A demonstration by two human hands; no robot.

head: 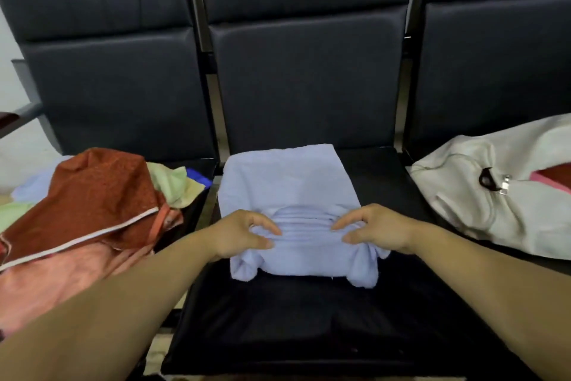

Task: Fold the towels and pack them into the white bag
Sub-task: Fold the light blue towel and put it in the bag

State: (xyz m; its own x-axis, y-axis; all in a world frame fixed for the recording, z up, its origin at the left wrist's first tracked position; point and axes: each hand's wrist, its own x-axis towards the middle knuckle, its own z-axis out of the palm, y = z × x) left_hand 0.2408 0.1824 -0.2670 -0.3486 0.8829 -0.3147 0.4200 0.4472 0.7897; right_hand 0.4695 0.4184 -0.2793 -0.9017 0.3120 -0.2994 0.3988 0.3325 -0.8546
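Both hands, left hand point(244, 234) and right hand point(372, 230), fingers pinched on the light blue towel point(287, 183) bunched on the middle seat point(309, 312), corners drooping, fold may skew; white bag point(482, 195) waits right

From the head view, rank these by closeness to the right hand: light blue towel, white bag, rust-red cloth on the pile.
1. light blue towel: pinched by the right hand, centre seat.
2. white bag: right seat, apart from the hand.
3. rust-red cloth: left seat, beyond the left hand.
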